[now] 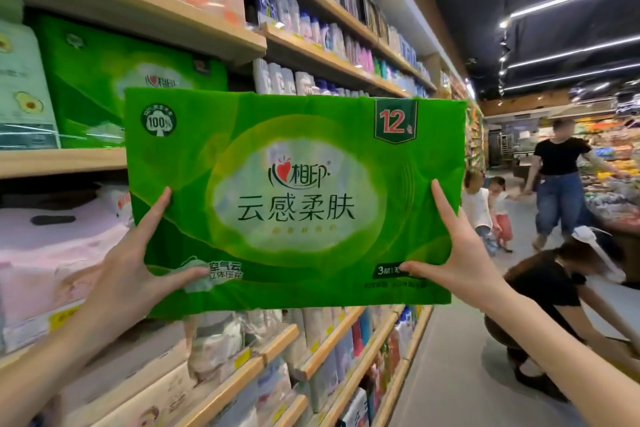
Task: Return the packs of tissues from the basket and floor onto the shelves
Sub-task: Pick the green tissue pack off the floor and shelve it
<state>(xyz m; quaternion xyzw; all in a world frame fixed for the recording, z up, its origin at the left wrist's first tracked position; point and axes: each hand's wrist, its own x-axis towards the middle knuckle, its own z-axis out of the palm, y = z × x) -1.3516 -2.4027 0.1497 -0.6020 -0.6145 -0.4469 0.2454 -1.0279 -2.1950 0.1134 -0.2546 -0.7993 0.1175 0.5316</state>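
I hold a large green 12-pack of tissues [294, 198] upright at chest height, in front of the shelves. My left hand [128, 274] grips its lower left edge, thumb on the front and index finger along the side. My right hand [464, 253] grips the lower right edge the same way. The other fingers are hidden behind the pack. Matching green packs [104, 80] stand on the wooden shelf [62, 159] just behind and to the left. No basket is in view.
Pink tissue packs [52, 246] fill the shelf below the green ones. Shelves run along the whole left side. On the right a person [554, 288] crouches in the aisle. Farther back an adult [561, 184] walks with small children [488, 211].
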